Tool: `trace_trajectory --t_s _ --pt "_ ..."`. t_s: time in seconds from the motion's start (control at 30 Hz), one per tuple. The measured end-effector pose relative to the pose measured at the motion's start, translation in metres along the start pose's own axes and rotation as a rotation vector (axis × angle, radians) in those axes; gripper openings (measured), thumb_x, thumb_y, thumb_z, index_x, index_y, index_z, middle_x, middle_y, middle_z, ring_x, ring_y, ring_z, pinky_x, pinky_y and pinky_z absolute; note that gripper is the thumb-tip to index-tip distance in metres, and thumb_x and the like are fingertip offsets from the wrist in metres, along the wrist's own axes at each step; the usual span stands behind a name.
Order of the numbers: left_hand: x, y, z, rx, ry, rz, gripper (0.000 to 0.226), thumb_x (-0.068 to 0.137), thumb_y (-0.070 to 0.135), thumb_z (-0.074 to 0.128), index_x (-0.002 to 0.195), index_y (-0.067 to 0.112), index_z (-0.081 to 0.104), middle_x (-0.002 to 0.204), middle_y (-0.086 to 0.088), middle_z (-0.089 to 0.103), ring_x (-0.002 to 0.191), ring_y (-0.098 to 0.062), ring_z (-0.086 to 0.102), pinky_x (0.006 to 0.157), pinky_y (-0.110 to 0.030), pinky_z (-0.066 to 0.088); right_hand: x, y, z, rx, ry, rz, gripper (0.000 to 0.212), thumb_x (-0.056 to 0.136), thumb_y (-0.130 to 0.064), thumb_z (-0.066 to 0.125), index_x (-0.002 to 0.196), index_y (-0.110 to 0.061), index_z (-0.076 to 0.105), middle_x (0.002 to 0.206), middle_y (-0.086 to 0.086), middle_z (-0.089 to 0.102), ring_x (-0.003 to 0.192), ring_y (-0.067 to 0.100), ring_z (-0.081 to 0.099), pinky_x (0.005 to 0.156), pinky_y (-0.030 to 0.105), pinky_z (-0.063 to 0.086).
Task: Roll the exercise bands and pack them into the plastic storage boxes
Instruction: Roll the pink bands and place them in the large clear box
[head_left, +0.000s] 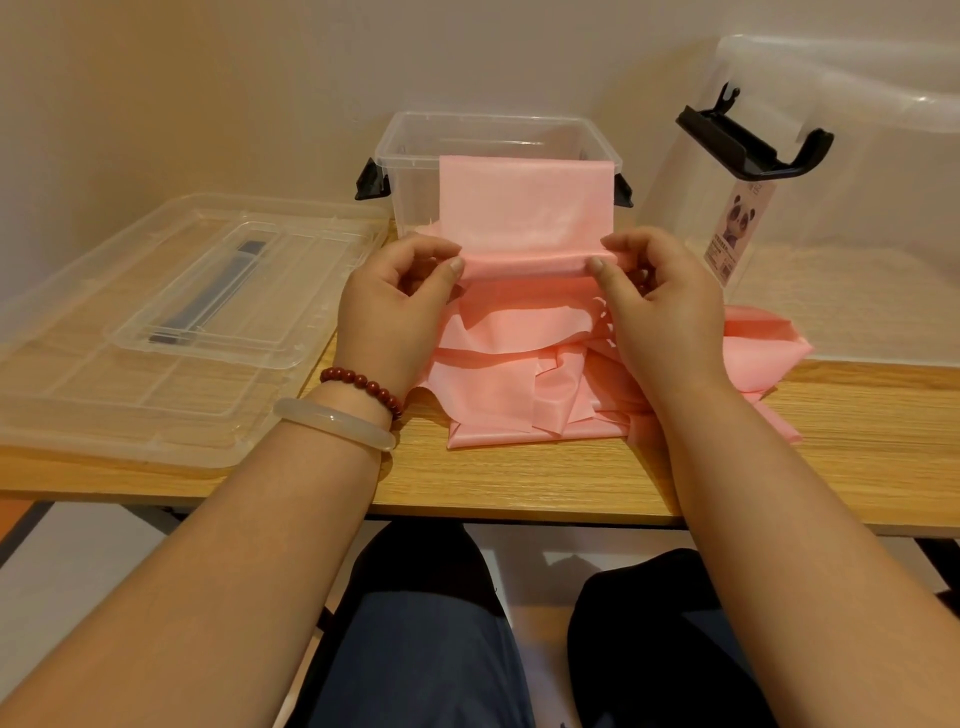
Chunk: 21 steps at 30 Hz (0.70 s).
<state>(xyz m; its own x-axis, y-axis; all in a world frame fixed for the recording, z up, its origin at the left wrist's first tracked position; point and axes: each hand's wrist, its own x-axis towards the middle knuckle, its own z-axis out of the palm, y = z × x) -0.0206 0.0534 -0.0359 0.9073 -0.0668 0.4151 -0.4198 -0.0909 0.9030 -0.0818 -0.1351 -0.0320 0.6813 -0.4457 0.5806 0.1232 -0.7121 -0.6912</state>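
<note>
Near the worktop's middle, the left hand (400, 306) and right hand (654, 296) each pinch an end of the pink band's (524, 218) rolled fold, fingers curled, just before the open clear box (415, 156).

Head view: I see from the person's head, forward and down.
Nearness: close over the worktop (519, 480)'s near edge.

No text readable. Panda label (738, 228) stuck on clear storage box (862, 218), right of pink band (524, 208); its print too small.
</note>
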Motion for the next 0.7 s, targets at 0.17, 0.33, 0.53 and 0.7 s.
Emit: trace_trajectory --t_s 0.17,0.33,0.53,0.7 --pt "0.0017 -0.0043 -0.0007 0.044 -0.012 0.008 0.021 0.086 0.018 0.070 0.102 0.031 0.064 0.086 0.008 0.058 0.081 -0.010 0.057 0.077 -0.027 0.055 -0.0002 -0.0004 -0.0011 0.020 0.012 0.013 0.022 0.090 -0.027 0.068 0.111 -0.019 0.070 0.083 -0.025 0.053 0.080 -0.010 0.053 0.075 0.007 0.043" --pt "0.0011 -0.0031 -0.0006 0.044 -0.062 -0.008 0.020 0.087 0.020 0.068 0.102 0.033 0.066 0.093 0.006 0.063 0.091 -0.018 0.063 0.080 -0.030 0.055 0.0002 0.0012 -0.0012 0.039 0.026 0.012 0.019 0.093 -0.024 0.064 0.111 -0.019 0.070 0.087 -0.027 0.055 0.082 -0.023 0.050 0.074 -0.001 0.038" --pt "0.0003 -0.0022 -0.0001 -0.046 -0.071 -0.052 0.016 0.087 0.017 0.068 0.086 0.033 0.066 0.098 -0.003 0.069 0.096 -0.023 0.066 0.082 -0.035 0.056 -0.0012 -0.0016 -0.0010 0.049 0.013 0.008 0.020 0.096 -0.024 0.059 0.114 -0.021 0.067 0.090 -0.026 0.057 0.084 -0.014 0.053 0.077 0.006 0.045" --pt "0.0004 -0.0010 0.0006 -0.139 -0.074 -0.100 0.014 0.087 0.012 0.068 0.089 0.026 0.066 0.100 -0.007 0.070 0.097 -0.027 0.066 0.083 -0.034 0.057 -0.0010 -0.0023 -0.0010 0.119 -0.002 0.054 0.025 0.087 -0.029 0.072 0.110 -0.026 0.064 0.087 -0.017 0.060 0.083 0.008 0.061 0.077 0.030 0.055"
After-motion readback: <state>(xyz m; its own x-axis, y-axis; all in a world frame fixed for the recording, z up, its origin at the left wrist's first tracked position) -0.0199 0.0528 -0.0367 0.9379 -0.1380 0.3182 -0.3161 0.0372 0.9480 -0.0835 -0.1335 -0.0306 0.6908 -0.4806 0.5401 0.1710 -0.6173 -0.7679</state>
